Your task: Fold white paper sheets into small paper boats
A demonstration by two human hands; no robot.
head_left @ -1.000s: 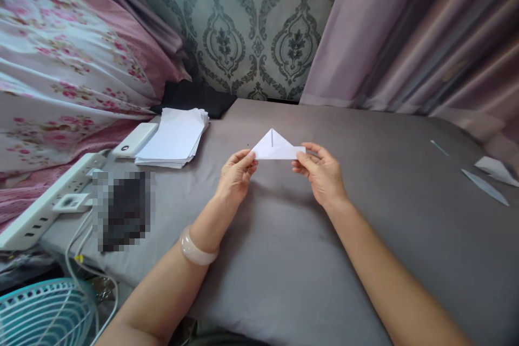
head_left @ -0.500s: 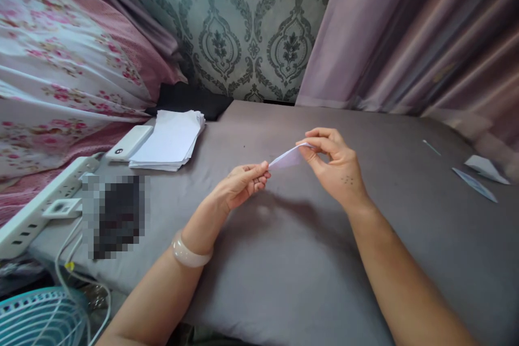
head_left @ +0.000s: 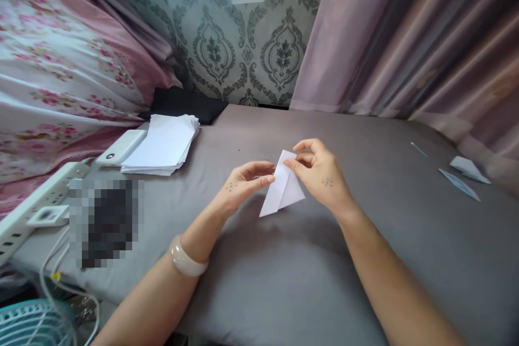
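A folded sheet of white paper [head_left: 280, 186] is held up over the grey-covered surface, its narrow end at the top and two pointed flaps spreading below. My left hand [head_left: 247, 184] grips its left edge, thumb in front and fingers behind, a pale bangle on the wrist. With thumb and bent fingers, my right hand [head_left: 318, 173] pinches the upper right part of the paper. The fingertips behind the sheet are partly hidden.
To the left lie a stack of white paper [head_left: 160, 143], a white power bank [head_left: 121, 147], a black cloth-like item [head_left: 184, 104], a power strip [head_left: 44, 200] and a blurred-out dark object. Folded paper pieces [head_left: 460, 184] lie at right. A teal fan [head_left: 34, 324] stands lower left.
The paper has turned from nearly edge-on to showing its folded face, with the flaps pointing down. My hands have come closer together, and the view has shifted slightly.
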